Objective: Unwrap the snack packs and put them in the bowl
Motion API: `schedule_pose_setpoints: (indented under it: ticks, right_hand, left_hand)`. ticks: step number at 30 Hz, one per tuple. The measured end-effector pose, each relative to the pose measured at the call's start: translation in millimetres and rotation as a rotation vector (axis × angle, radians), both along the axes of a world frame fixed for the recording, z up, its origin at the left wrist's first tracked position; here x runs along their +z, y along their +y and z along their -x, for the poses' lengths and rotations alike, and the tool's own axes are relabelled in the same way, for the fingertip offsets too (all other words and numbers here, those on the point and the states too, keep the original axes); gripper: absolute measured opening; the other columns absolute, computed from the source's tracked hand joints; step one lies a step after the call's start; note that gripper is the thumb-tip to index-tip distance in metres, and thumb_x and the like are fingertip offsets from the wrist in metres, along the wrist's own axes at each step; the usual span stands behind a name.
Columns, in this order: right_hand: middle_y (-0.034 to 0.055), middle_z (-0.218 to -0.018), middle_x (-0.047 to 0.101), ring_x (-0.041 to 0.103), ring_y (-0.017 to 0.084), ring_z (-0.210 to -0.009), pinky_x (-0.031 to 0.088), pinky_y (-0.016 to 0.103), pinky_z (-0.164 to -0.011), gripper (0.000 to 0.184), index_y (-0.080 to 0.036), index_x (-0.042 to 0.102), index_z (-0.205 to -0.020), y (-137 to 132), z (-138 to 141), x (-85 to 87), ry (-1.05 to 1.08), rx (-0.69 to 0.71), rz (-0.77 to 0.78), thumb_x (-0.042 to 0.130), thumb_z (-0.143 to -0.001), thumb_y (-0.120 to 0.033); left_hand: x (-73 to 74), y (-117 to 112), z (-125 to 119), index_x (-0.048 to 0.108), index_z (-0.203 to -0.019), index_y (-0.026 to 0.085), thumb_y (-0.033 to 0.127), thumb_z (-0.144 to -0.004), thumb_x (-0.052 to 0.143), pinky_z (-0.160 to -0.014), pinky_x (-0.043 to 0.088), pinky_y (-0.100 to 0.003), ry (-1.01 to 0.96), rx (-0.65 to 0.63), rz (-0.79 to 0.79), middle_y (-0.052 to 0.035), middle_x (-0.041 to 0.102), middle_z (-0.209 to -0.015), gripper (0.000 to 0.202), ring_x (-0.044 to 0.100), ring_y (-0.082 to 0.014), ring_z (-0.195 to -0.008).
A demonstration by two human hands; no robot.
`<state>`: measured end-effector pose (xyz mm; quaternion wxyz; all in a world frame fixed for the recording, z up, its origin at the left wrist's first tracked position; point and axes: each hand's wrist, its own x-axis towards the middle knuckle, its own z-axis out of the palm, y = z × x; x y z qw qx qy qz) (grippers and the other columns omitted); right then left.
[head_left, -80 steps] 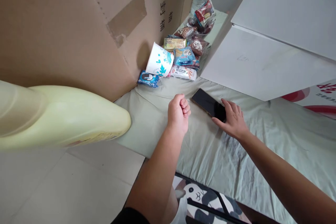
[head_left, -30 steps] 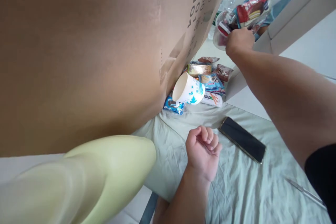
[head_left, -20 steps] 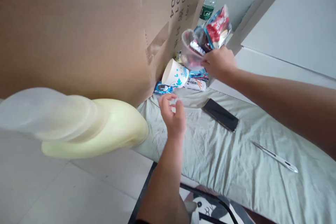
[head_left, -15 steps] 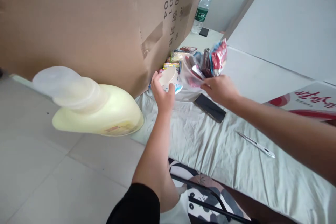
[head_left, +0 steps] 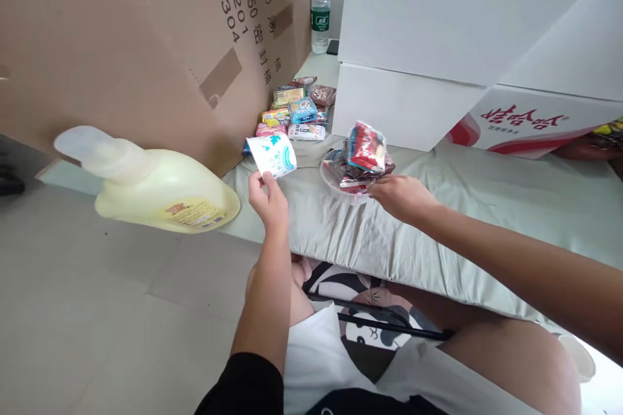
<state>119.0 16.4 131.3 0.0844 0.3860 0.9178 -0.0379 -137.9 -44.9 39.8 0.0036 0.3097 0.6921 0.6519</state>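
Note:
My left hand (head_left: 267, 198) pinches the rim of a white paper cup (head_left: 272, 155) with a blue pattern and holds it tilted above the edge of the pale green sheet (head_left: 462, 201). My right hand (head_left: 396, 194) grips the near rim of a clear plastic bowl (head_left: 335, 183) that rests on the sheet. The bowl is heaped with wrapped snacks, a red and blue packet (head_left: 366, 144) on top.
Several snack packets (head_left: 294, 113) lie by the big cardboard box (head_left: 146, 39). A yellow detergent bottle (head_left: 160, 188) juts in at the left. A water bottle (head_left: 320, 3) stands at the back. White boxes (head_left: 438, 45) sit on the right. Tiled floor (head_left: 97, 311) lies below left.
My right hand left the phone, took the snack bowl from the far corner and brought it down onto the sheet near me. My left hand opened, grasped the paper cup and lifted it.

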Motion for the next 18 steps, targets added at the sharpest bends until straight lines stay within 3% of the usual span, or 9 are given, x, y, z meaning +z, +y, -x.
schedule_pose_setpoints:
  ticks: [5,8,11,14,18]
  right_hand:
    - [0.0073,-0.097,0.075,0.067,0.022,-0.093,0.043,0.03,-0.076,0.014,-0.02,0.069,-0.085,9.9,34.7,8.0,0.305,0.011,0.195,0.057,-0.091,-0.016]
    - [0.0019,-0.077,0.065,0.058,0.018,-0.076,0.041,0.029,-0.072,0.006,-0.02,0.063,-0.073,26.4,65.7,5.0,0.668,-0.196,0.487,0.066,-0.076,-0.017]
    - [-0.0004,-0.064,0.049,0.046,0.015,-0.062,0.039,0.029,-0.063,0.017,-0.022,0.047,-0.062,43.5,91.9,-4.3,0.952,-0.405,0.715,0.057,-0.075,-0.026]
    - [-0.0007,-0.062,0.035,0.038,0.016,-0.057,0.039,0.03,-0.058,0.021,-0.026,0.031,-0.064,56.7,107.0,-11.3,1.043,-0.482,0.766,0.038,-0.082,-0.034]
    - [0.0001,-0.066,0.036,0.038,0.018,-0.059,0.042,0.033,-0.058,0.019,-0.026,0.034,-0.071,61.7,101.7,-9.2,1.211,-0.492,0.859,0.035,-0.083,-0.042]
  left_hand:
    - [-0.9,-8.7,-5.5,0.046,-0.093,0.022,0.053,-0.099,0.042,-0.084,0.051,-0.03,-0.089,0.209,-0.103,-0.0017,0.057,-0.088,0.032,0.06,-0.0161,-0.086]
    - [0.5,-7.6,5.1,0.041,-0.091,0.023,0.048,-0.101,0.04,-0.085,0.052,-0.03,-0.105,0.273,-0.171,-0.0004,0.055,-0.088,0.027,0.06,-0.0153,-0.086]
    - [3.9,-5.9,16.3,0.039,-0.089,0.024,0.045,-0.101,0.04,-0.085,0.053,-0.03,-0.111,0.291,-0.208,0.0007,0.052,-0.086,0.025,0.059,-0.0152,-0.086]
    - [8.2,-3.4,21.7,0.042,-0.089,0.023,0.048,-0.1,0.042,-0.083,0.052,-0.03,-0.094,0.258,-0.229,0.0011,0.05,-0.083,0.027,0.057,-0.015,-0.083]
    - [13.6,-0.5,20.9,0.046,-0.092,0.022,0.053,-0.101,0.042,-0.081,0.052,-0.029,-0.062,0.202,-0.239,-0.0002,0.052,-0.086,0.033,0.057,-0.0141,-0.082]
